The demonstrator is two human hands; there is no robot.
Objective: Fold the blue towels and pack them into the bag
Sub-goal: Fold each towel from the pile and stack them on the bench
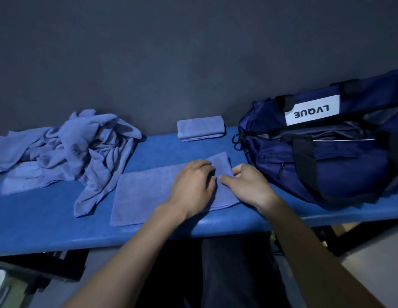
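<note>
Near the table's (60,227) front edge, left hand (193,187) presses the towel (140,196) flat; right hand (246,185) pinches its right edge.

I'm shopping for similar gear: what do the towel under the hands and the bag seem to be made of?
The towel under the hands looks like soft microfibre or terry: matte, fine nap, stitched hem. The bag looks like thin woven nylon or polyester: slight sheen, crinkled folds, black webbing straps. Neither is certain.
</note>
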